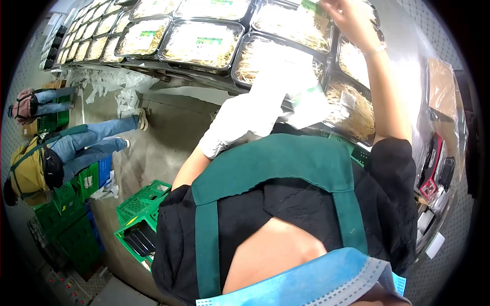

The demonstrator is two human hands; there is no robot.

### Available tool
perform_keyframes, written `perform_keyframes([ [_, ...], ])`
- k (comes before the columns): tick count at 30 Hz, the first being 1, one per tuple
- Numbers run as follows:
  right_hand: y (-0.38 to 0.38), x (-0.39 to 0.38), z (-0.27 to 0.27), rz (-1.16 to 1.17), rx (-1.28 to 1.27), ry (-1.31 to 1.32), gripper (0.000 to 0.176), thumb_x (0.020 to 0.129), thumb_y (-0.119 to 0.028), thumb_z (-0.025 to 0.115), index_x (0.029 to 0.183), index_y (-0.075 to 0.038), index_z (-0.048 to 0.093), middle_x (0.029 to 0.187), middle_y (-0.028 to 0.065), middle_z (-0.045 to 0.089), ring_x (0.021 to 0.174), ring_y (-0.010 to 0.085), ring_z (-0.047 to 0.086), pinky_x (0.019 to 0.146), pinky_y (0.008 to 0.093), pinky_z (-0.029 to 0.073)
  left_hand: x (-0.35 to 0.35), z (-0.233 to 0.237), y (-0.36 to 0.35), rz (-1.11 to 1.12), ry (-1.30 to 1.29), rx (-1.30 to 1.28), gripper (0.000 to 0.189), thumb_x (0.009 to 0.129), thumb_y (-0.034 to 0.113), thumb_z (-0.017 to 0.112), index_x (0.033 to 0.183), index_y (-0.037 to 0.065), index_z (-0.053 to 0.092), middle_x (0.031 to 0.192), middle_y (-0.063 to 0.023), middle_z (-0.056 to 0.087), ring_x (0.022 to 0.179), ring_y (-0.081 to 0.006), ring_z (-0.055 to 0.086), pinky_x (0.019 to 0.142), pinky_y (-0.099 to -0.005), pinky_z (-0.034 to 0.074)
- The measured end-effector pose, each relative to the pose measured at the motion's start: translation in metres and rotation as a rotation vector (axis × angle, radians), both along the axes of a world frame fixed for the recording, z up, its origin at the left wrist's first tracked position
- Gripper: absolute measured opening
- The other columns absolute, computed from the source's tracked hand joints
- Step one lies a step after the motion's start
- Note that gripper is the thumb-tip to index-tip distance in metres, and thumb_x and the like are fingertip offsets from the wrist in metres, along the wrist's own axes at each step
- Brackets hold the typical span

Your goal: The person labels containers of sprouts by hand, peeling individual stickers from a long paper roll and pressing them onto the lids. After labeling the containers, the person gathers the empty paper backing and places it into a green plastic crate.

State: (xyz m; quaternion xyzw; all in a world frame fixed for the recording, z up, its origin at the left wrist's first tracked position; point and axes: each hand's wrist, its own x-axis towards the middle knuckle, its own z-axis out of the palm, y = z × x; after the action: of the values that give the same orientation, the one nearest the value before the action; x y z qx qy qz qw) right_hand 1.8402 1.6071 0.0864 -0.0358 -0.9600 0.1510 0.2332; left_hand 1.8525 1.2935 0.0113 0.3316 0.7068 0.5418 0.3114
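Note:
My left hand (245, 120), in a white glove, is closed on white label sheets (308, 108) with a green mark; glare washes out its fingertips. The sheets hang over black plastic trays of pale, thin strands resembling bean sprouts. My bare right hand (352, 20) reaches to the top edge of the view. Its fingers are drawn together at a green and white label (312, 9) over a wrapped tray (291, 25). Beside my right forearm is a tray (349, 109) with a small white sticker. Left of my hands, a tray (201, 45) bears a green and white label.
More packed trays (102, 46) run in rows to the far left. Green crates (143, 204) stand on the floor at left. Two people (30, 163) (30, 107) stand beyond stacked crates. A cardboard piece (441, 89) and a red-and-black item (431, 168) lie at right.

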Motion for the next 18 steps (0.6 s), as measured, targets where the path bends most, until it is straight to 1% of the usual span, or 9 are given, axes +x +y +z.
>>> perform_keyframes([
  [2, 0.008, -0.013, -0.034, -0.037, 0.053, -0.242, 0.023, 0.078, -0.023, 0.056, 0.089, -0.003, 0.056, 0.077, 0.0095, 0.061, 0.072, 0.0223, 0.059, 0.067, 0.033, 0.046, -0.001, 0.002, -0.005, 0.057, -0.112, 0.061, 0.027, 0.074, 0.019, 0.061, 0.097, 0.005, 0.058, 0.087, -0.0067, 0.06, 0.08, -0.0134, 0.057, 0.07, -0.0269, 0.045],
  [4, -0.006, -0.001, -0.07, -0.081, 0.467, -0.08, 0.031, 0.078, -0.029, 0.056, 0.095, -0.004, 0.052, 0.087, 0.0098, 0.06, 0.08, 0.0236, 0.057, 0.075, 0.0374, 0.043, -0.005, 0.005, -0.007, 0.113, -0.232, 0.126, 0.026, 0.074, 0.019, 0.061, 0.096, 0.005, 0.059, 0.085, -0.0069, 0.061, 0.079, -0.0134, 0.058, 0.069, -0.0277, 0.046],
  [6, -0.014, 0.002, -0.059, -0.121, 0.537, -0.163, 0.042, 0.078, -0.034, 0.054, 0.107, -0.004, 0.048, 0.099, 0.0137, 0.057, 0.085, 0.0262, 0.055, 0.083, 0.0386, 0.039, -0.011, 0.012, -0.007, -0.051, 0.424, 0.091, 0.025, 0.075, 0.016, 0.061, 0.093, 0.0, 0.058, 0.085, -0.0093, 0.062, 0.078, -0.0146, 0.059, 0.067, -0.0279, 0.047],
  [7, -0.02, 0.006, -0.054, -0.146, 0.507, -0.05, 0.047, 0.079, -0.035, 0.053, 0.114, -0.006, 0.043, 0.104, 0.0153, 0.054, 0.091, 0.027, 0.053, 0.086, 0.0381, 0.038, -0.01, 0.009, -0.007, 0.102, -0.31, 0.233, 0.029, 0.073, 0.018, 0.062, 0.091, -0.004, 0.057, 0.085, -0.0113, 0.062, 0.078, -0.0163, 0.059, 0.068, -0.0283, 0.047],
  [8, -0.032, 0.012, -0.043, -0.175, 0.473, 0.062, 0.052, 0.08, -0.036, 0.052, 0.121, -0.007, 0.039, 0.109, 0.0169, 0.052, 0.096, 0.0277, 0.051, 0.088, 0.0376, 0.037, -0.01, 0.007, -0.006, 0.088, -0.016, 0.163, 0.035, 0.071, 0.023, 0.064, 0.091, -0.005, 0.056, 0.085, -0.0116, 0.062, 0.077, -0.0174, 0.059, 0.069, -0.0283, 0.047],
  [11, -0.074, 0.041, -0.019, 0.317, -0.538, -0.486, 0.055, 0.076, -0.031, 0.061, 0.121, -0.007, 0.04, 0.109, 0.0125, 0.05, 0.105, 0.0228, 0.046, 0.09, 0.0348, 0.036, -0.02, 0.011, -0.003, 0.012, -0.149, 0.43, 0.04, 0.07, 0.028, 0.065, 0.091, -0.004, 0.056, 0.088, -0.0113, 0.061, 0.079, -0.0177, 0.059, 0.071, -0.0276, 0.047],
  [12, -0.101, 0.051, -0.009, 0.387, -0.513, -0.607, 0.05, 0.073, -0.025, 0.064, 0.115, -0.005, 0.044, 0.105, 0.0108, 0.05, 0.105, 0.0216, 0.046, 0.089, 0.0329, 0.037, -0.022, 0.022, -0.003, -0.015, -0.358, 0.643, 0.041, 0.07, 0.029, 0.065, 0.092, -0.004, 0.057, 0.09, -0.0113, 0.061, 0.08, -0.0176, 0.059, 0.072, -0.0274, 0.047],
  [16, -0.139, 0.047, -0.03, 0.312, -0.699, -0.844, 0.027, 0.077, -0.021, 0.06, 0.097, -0.002, 0.056, 0.087, 0.0069, 0.061, 0.082, 0.0147, 0.055, 0.078, 0.0288, 0.043, -0.038, 0.059, -0.007, 0.273, -0.281, 0.486, 0.033, 0.07, 0.016, 0.065, 0.096, -0.003, 0.057, 0.092, -0.0111, 0.059, 0.081, -0.0193, 0.057, 0.075, -0.0297, 0.045],
  [18, -0.137, 0.039, 0.001, 0.22, -1.036, -0.614, 0.019, 0.079, -0.017, 0.057, 0.092, -0.003, 0.058, 0.087, 0.0053, 0.061, 0.078, 0.0117, 0.057, 0.073, 0.0267, 0.044, -0.064, 0.074, -0.03, 0.345, 0.185, 0.206, 0.033, 0.071, 0.006, 0.063, 0.102, -0.004, 0.054, 0.093, -0.0122, 0.058, 0.082, -0.0197, 0.058, 0.074, -0.0297, 0.046],
])
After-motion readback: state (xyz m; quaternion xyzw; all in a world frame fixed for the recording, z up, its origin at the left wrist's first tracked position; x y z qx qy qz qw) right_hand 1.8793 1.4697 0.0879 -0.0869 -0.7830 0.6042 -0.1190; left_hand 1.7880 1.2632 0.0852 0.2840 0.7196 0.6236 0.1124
